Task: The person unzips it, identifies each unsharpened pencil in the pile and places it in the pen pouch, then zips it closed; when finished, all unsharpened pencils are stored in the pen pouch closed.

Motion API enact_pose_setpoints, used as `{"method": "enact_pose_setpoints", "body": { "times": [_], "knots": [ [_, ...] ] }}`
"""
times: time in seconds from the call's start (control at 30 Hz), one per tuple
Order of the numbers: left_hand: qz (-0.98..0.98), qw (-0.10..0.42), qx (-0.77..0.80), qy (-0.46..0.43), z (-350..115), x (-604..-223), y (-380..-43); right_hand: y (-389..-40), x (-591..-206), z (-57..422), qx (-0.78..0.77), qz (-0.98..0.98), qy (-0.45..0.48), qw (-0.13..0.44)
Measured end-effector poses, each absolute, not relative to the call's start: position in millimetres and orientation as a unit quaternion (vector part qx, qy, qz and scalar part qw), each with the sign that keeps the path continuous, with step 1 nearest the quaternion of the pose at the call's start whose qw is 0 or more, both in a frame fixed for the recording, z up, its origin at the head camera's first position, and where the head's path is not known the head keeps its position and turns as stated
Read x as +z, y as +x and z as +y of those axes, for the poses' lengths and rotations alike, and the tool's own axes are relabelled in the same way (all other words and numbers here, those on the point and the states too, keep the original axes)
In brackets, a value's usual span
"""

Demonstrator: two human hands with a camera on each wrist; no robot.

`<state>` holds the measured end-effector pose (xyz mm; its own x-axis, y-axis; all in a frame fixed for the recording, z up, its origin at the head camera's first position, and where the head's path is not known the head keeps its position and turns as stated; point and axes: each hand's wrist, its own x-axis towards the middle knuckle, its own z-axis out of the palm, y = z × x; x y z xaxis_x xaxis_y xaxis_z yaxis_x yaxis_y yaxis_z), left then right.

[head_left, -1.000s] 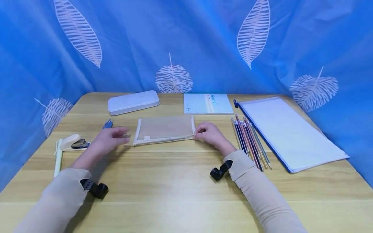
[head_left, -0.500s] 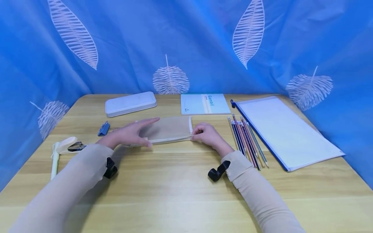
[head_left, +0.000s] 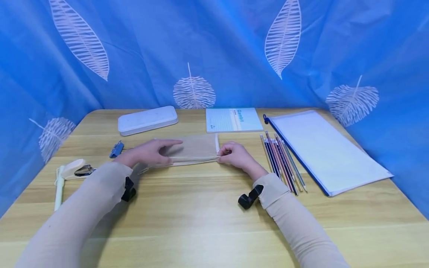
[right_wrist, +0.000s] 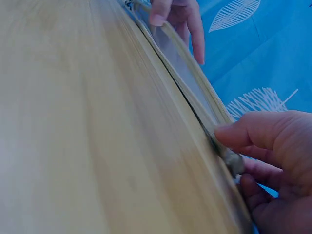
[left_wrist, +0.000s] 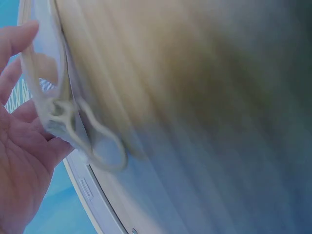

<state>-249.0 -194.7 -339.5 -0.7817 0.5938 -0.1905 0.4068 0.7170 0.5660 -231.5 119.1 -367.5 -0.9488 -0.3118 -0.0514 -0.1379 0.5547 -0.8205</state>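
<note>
A beige mesh zip pouch (head_left: 199, 146) with white side strips lies at the middle of the table. My right hand (head_left: 236, 154) pinches its near right corner between thumb and fingers. Over the pouch's left part lies my left hand (head_left: 149, 152), fingers extended and apart, thumb along the near edge. A beige cord loop (left_wrist: 123, 153) hangs from the pouch's left end beside that palm. In the right wrist view the pouch's two long edges (right_wrist: 202, 80) stand apart, with the left thumb at the far end. The pouch's left side is mostly hidden by the left hand.
Pencils (head_left: 281, 160) and a white zip folder (head_left: 330, 152) lie to the right. Behind are a notebook (head_left: 234, 120) and a white case (head_left: 147, 121). A blue binder clip (head_left: 116, 149), a stapler (head_left: 75, 169) and a pale green stick (head_left: 59, 188) lie left.
My left hand has moved right from beside the pouch onto its left part, where it now covers that end. The right hand keeps its pinch on the right corner.
</note>
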Motion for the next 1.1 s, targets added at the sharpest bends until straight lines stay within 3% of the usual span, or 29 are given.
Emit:
{"method": "enact_pose_setpoints", "body": {
  "times": [0.37, 0.53, 0.67, 1.1],
  "knots": [
    [0.907, 0.182, 0.279, 0.257, -199, -336, -254, -214, -332, 189, -0.409, 0.896, -0.157, 0.076],
    [0.914, 0.173, 0.270, 0.248, -198, -332, -259, -208, -329, 237, -0.388, 0.914, -0.108, 0.039],
    [0.919, 0.173, 0.259, 0.244, -198, -330, -260, -200, -332, 265, -0.374, 0.924, -0.069, 0.041],
    [0.920, 0.172, 0.276, 0.220, -205, -338, -260, -199, -345, 289, -0.306, 0.949, -0.049, 0.051]
  ]
}}
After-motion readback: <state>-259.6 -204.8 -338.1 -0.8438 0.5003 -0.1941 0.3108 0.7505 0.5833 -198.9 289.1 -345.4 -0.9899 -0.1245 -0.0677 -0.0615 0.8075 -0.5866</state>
